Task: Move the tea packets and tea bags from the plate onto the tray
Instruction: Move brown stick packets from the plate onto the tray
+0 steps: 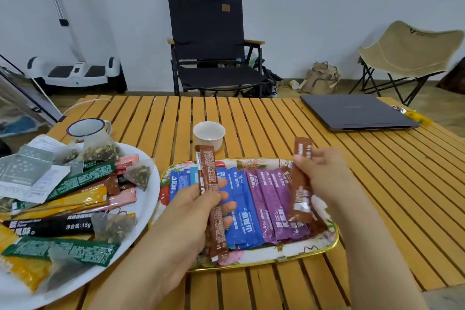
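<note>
1. brown stick packets: the left hand (pixel 198 199) pinches what looks like two brown packets (pixel 210 199) together, near upright, over the left part of the tray. the right hand (pixel 319 173) grips another brown packet (pixel 300 181) by its upper half, tilted, lower end down among the packets at the right end of the row.
2. judgement: brown is being placed beside purple, so the packets seem to be sorted by colour; the right hand's packet looks about to be laid down, and the left hand holds the next ones ready.
3. tray (pixel 327 246): floral, gold rim, near centre of the worktop. it holds blue packets (pixel 241 211) on the left and purple packets (pixel 271 206) to their right, lying side by side lengthways.
4. plate (pixel 151 184): white, left of the tray, rims near or touching; cannot tell which. it carries many more: green packets (pixel 80 181), yellow packets (pixel 75 202), a black packet (pixel 50 225), pink ones, grey flat sachets (pixel 27 171) and several mesh tea bags (pixel 113 225). judgement: the task is well under half done.
5. risk: tea bags lie over and under the sticks, with strings loose, and may drag neighbours when lifted.
6. surroundings: slatted wooden worktop (pixel 276 123); small white cup (pixel 208 133) just far of the tray; enamel mug (pixel 88 129) far of the plate; closed laptop (pixel 354 113) far right; a black folding chair (pixel 208 40) beyond.
</note>
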A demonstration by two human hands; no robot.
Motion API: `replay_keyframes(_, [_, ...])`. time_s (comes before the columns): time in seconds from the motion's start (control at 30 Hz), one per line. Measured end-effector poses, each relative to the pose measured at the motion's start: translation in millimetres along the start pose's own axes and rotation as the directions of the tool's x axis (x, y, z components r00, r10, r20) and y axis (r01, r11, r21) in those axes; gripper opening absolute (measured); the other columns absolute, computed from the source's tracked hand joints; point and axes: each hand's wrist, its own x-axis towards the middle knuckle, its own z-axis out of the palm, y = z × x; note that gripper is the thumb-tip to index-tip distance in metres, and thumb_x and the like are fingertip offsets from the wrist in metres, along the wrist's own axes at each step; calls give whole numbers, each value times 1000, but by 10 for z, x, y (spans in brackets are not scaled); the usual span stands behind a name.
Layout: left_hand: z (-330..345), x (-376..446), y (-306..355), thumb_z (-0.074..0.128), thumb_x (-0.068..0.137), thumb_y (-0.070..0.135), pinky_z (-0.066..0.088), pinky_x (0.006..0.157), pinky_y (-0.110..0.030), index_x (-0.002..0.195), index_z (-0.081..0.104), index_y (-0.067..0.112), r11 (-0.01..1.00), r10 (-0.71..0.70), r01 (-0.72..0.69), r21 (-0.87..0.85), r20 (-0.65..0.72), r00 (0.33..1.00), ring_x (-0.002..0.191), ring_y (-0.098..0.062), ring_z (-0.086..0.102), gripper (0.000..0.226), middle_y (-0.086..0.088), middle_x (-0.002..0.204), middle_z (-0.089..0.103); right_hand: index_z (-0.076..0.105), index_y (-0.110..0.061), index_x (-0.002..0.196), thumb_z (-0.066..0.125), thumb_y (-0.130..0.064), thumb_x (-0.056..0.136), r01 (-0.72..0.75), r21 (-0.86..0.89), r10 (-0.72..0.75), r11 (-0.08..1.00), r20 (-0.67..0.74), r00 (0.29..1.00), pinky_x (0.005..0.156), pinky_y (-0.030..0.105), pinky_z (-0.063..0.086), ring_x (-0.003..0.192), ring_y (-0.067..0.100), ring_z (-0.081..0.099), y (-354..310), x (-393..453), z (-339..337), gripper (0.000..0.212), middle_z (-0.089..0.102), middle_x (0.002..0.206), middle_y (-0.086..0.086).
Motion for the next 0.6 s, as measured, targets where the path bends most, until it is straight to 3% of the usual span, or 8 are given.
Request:
replay_keyframes(0.1, [26,-14,-13,46,96,8,55,78,-39,115,59,17,1000,-4,5,-24,31,1000,78,-15,71,24,4,63,72,46,-8,106,58,-23,92,33,-107,-49,994,-144,988,54,32,52,67,19,69,186,169,-116,23,69,87,11])
replay_keyframes(0.2, [29,-48,4,48,95,8,45,93,-51,117,55,20,1000,0,2,-30,78,997,77,-13,73,27,-1,74,75,50,-15,100,61,-26,89,68,-354,-128,933,-148,981,52,24,42,70,9,60,351,259,-81,20,60,86,-1])
replay_keyframes(0.3, [10,-73,32,53,91,6,59,77,-38,116,57,17,999,-1,4,-34,90,996,84,-15,72,28,-5,86,75,55,-13,100,64,-25,87,34,-454,-90,890,-103,991,50,22,36,68,5,52,414,304,-43,20,54,81,-4])
replay_keyframes(0.4, [-7,-98,55,56,88,4,59,62,-25,117,56,15,1000,8,-5,-29,84,996,82,-16,72,31,-9,93,73,57,-13,95,66,-18,85,-36,-497,-20,867,-106,994,59,32,48,79,19,60,379,333,-77,14,60,89,5])
replay_keyframes(0.6, [-40,-89,57,62,83,10,59,71,-37,105,58,20,999,37,-40,34,94,995,76,-19,71,25,-6,79,75,59,-9,86,70,-9,80,-154,-464,98,873,-143,985,70,38,53,82,25,62,351,300,-126,12,63,89,11])
